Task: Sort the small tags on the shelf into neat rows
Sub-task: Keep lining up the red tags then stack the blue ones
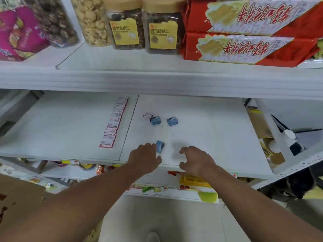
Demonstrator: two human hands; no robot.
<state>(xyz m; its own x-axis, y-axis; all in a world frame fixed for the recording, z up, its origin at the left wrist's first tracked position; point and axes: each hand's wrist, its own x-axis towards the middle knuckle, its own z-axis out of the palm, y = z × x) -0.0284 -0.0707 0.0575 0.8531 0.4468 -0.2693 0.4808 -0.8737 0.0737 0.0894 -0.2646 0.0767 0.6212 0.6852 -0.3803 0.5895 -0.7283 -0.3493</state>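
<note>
**Four loose tags left beside one finished row**

Four small tags are scattered on the right panel of the white shelf (201, 119). A white tag with a red border (147, 116) is seen farthest back, touching a blue tag (155, 120); a second blue tag (172, 121) is set just beside them to the right. Nearer the front edge, a third blue tag (160, 146) is touched by the fingertips of the left hand (144, 158), whose grip is loosely curled against the tag's left side; whether the tag is actually pinched cannot be told. The right hand (196, 160) is held just above the shelf near the front edge, its grip spread and curved, with nothing in it. On the left panel, a long row of white-and-red tags (114, 123) is laid edge to edge, running from the back toward the front. Jars with yellow labels (145, 30) and red boxes (244, 32) are stocked on the upper shelf.
</note>
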